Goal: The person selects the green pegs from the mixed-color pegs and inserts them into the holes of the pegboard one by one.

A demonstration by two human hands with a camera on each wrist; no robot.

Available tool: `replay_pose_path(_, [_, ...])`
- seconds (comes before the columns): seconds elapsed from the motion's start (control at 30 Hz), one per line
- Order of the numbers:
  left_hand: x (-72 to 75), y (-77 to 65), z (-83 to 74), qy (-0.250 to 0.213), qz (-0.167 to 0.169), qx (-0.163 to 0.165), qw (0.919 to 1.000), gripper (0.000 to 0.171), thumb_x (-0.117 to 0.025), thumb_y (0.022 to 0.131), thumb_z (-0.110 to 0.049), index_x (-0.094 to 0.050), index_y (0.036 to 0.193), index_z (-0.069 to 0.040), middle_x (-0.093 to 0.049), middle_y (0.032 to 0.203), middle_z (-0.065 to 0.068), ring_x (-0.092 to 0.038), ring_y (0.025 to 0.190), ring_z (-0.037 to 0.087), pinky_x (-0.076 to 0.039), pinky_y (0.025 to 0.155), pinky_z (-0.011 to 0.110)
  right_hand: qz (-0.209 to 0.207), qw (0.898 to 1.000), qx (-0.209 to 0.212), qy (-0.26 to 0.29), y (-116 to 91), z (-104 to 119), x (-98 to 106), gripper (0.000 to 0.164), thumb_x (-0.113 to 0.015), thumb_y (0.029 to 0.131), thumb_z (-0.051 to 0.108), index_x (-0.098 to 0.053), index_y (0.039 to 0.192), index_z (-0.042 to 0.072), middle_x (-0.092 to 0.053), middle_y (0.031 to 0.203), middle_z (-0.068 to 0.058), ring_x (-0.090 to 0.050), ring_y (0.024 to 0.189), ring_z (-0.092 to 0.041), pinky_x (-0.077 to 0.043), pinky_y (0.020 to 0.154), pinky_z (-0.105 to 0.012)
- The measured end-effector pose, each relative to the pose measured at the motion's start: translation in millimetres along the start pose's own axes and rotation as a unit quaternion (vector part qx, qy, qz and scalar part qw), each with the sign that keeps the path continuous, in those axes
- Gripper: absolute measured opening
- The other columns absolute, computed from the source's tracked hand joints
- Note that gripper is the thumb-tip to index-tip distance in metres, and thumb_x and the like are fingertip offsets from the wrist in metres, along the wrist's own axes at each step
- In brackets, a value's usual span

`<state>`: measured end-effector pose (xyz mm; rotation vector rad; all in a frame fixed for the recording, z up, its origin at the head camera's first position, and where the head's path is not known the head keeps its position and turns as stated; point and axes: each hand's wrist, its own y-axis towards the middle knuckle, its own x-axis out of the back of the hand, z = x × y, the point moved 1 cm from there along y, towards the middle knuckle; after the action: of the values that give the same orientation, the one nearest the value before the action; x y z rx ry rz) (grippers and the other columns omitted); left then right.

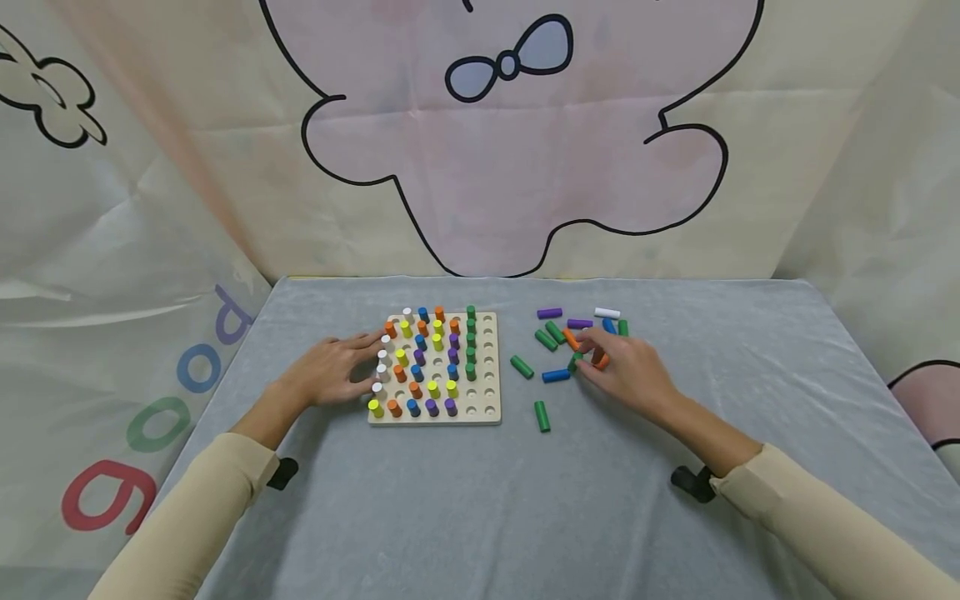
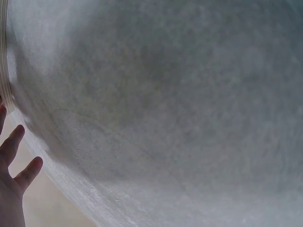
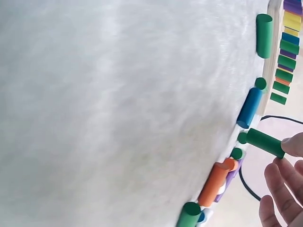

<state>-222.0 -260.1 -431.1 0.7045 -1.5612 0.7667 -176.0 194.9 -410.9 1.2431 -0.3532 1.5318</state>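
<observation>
A wooden pegboard (image 1: 486, 412) lies on the table, with white, yellow, orange, blue, purple and green pegs standing in its holes. My left hand (image 1: 327, 372) rests against the board's left edge, fingers spread; in the left wrist view the left hand (image 2: 13, 175) shows at the lower left beside the board's edge (image 2: 4, 61). Over the loose pegs to the right of the board, my right hand (image 1: 628, 373) pinches a green peg (image 3: 266, 143) between thumb and fingertips. In the right wrist view that peg is held tilted, its far end free.
Loose pegs lie scattered right of the board: a blue peg (image 1: 556, 376), a green peg (image 1: 542, 416), purple pegs (image 1: 550, 313), a white peg (image 1: 607, 313) and several others. Grey cloth (image 1: 480, 517) covers the table. A printed curtain (image 1: 525, 167) hangs behind it.
</observation>
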Motion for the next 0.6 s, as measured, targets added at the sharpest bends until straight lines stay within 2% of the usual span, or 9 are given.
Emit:
replay_pose_path(0.4, [-0.8, 0.0, 1.3, -0.003, 0.002, -0.003, 1.0, 0.07, -0.052, 0.094, -0.051, -0.047, 0.148, -0.007, -0.04, 0.155, 0.014, -0.044, 0.138, 0.038, -0.043, 0.099, 0.061, 0.003, 1.0, 0.016, 0.024, 23, 27, -8, 0.027, -0.077, 0.086, 0.012, -0.069, 0.111, 0.006, -0.074, 0.09, -0.003, -0.067, 0.077, -0.017, -0.051, 0.063, -0.032])
replay_pose_path(0.6, [-1.4, 0.1, 1.8, -0.003, -0.002, -0.006, 1.0, 0.07, -0.052, 0.094, -0.05, -0.048, 0.148, -0.007, -0.04, 0.155, 0.014, -0.046, 0.136, 0.037, -0.044, 0.098, 0.06, 0.012, 0.999, 0.04, 0.032, 32, 44, -18, 0.028, -0.078, 0.085, 0.01, -0.068, 0.111, 0.007, -0.074, 0.095, -0.003, -0.067, 0.078, -0.016, -0.052, 0.065, -0.029])
